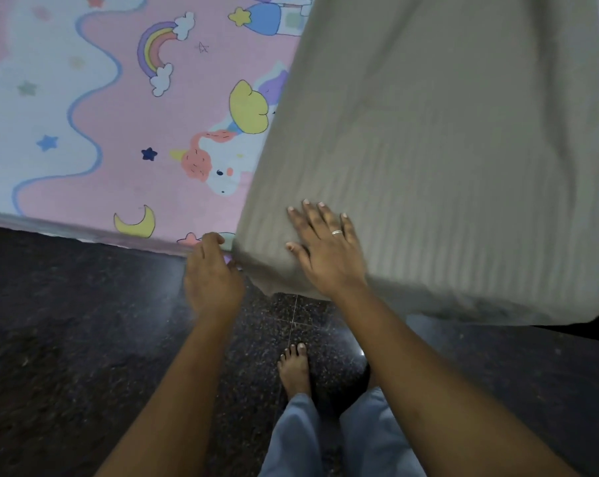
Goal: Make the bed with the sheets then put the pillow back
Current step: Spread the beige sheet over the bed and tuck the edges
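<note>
Sheet: one pink sheet (84, 132) printed with unicorns, rainbows and stars lay flat and smooth over the bed (67, 227), reaching its near edge.
Pillow: one grey ribbed pillow (446, 149) lay on the sheet at the right side of the bed, its near end hanging a little past the edge over the floor (67, 321).
Right hand: the right hand (325, 249) lay flat on the pillow's near end, fingers straight and spread, pressing down and holding nothing; it wore one ring (337, 232).
Left hand: the left hand (212, 273) was at the pillow's near left corner with its fingers curled; the view was blurred there, so I could not tell whether it pinched the corner or only touched it.
Done so far: the sheet part looked finished where the bed showed, and the pillow was already on the bed.
Left to do: probably only squaring the pillow and sliding it fully onto the mattress; the far end of the bed was out of view, so its state went unjudged.
Count: one sheet, one pillow, two hands, one ring.
Also in view: one bare foot (294, 370) and blue trousers (360, 435) on the dark speckled floor.
</note>
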